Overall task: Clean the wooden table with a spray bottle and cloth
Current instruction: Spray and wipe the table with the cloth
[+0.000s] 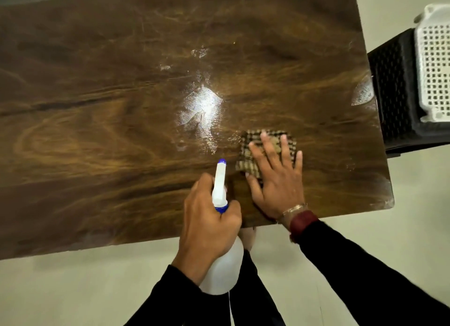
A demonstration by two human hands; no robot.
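Observation:
A dark wooden table (97,106) fills most of the view, with a wet shiny patch (202,106) near its middle. My left hand (207,218) grips a white spray bottle (222,265) with a blue-tipped nozzle that points across the table from the near edge. My right hand (275,177) lies flat with spread fingers on a folded brown checked cloth (250,155), pressing it onto the table right of the bottle. Much of the cloth is hidden under my fingers.
A black perforated chair or crate (394,82) stands off the table's right edge, with a white perforated basket (433,58) on it. Pale floor (73,289) lies below the near edge. The table's right corner (387,201) is close to my right wrist.

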